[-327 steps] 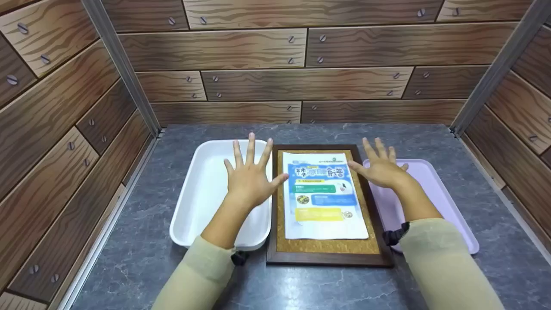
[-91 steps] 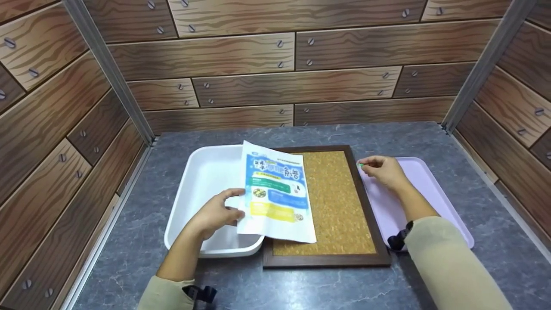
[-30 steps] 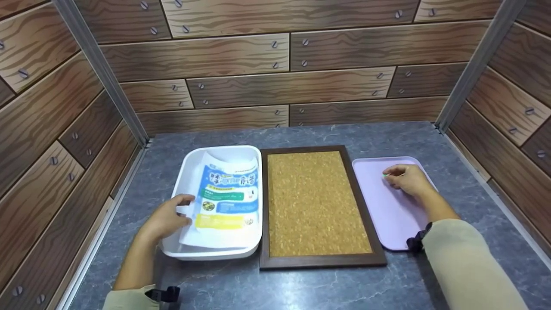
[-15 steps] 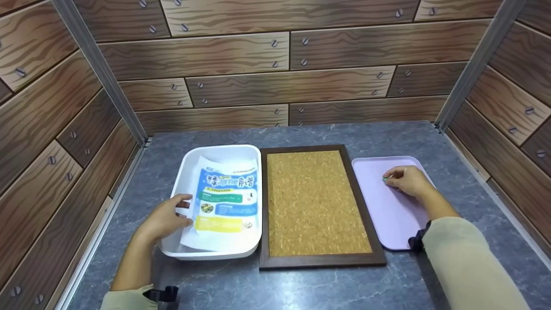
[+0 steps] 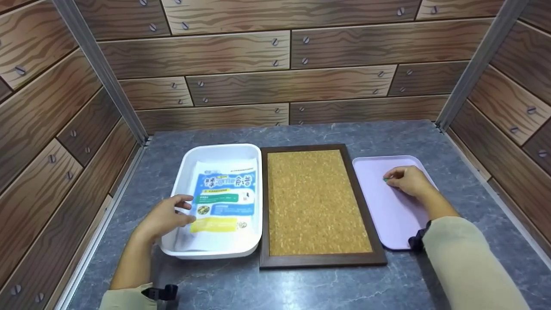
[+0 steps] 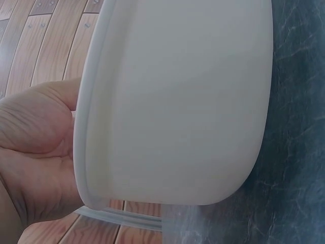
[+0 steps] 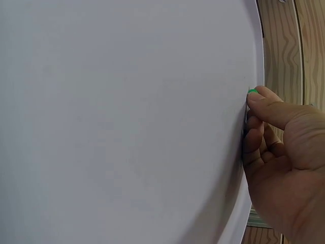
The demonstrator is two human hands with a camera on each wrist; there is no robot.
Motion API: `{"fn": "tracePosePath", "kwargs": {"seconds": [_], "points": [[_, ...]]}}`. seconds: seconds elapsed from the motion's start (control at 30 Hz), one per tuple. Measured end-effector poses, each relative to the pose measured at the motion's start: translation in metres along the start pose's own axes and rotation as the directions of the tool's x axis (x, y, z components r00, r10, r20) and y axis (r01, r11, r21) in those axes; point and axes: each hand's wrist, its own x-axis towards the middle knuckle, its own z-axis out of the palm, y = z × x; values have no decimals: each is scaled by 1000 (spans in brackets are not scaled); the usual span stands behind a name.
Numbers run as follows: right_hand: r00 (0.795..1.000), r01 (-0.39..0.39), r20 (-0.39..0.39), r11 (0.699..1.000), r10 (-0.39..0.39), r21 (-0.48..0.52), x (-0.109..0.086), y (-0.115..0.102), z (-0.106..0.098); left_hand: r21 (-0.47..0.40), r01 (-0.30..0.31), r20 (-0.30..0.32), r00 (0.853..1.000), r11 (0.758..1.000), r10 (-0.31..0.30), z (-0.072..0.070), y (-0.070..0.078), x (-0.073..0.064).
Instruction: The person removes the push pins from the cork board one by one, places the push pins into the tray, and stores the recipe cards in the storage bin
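A printed paper sheet (image 5: 221, 211) lies in the white basin (image 5: 255, 241) on the left in the head view. My left hand (image 5: 165, 217) hangs over the basin's left rim, its thumb and fingers spread apart at the sheet's left edge. The left wrist view shows the basin's outer wall (image 6: 177, 101) hiding the fingertips. My right hand (image 5: 411, 183) is over the lilac tray (image 5: 391, 215). Its thumb and index finger pinch a small green push pin (image 7: 252, 91), close to the tray surface; whether it touches cannot be seen.
A cork board (image 5: 316, 206) with a dark brown wooden frame (image 5: 323, 261) lies between basin and tray. All three sit on a grey marbled table (image 5: 288, 288). Wood-patterned walls (image 5: 275, 86) enclose the back and sides.
The sheet was on the cork board, then the left hand carried it into the basin. Over the last second it settled flatter and the left fingers parted from it. The right hand barely moved.
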Motion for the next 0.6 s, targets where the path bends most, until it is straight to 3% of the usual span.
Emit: {"fn": "tracePosePath", "kwargs": {"seconds": [0.17, 0.6], "points": [[1000, 5, 4, 1000, -5, -24, -1, 1, -2, -24, -5, 14, 1000, 1000, 5, 1, -1, 1], [994, -64, 94, 988, 51, 138, -5, 6, -11, -66, -82, 44, 995, 994, 85, 1, 4, 1]]}}
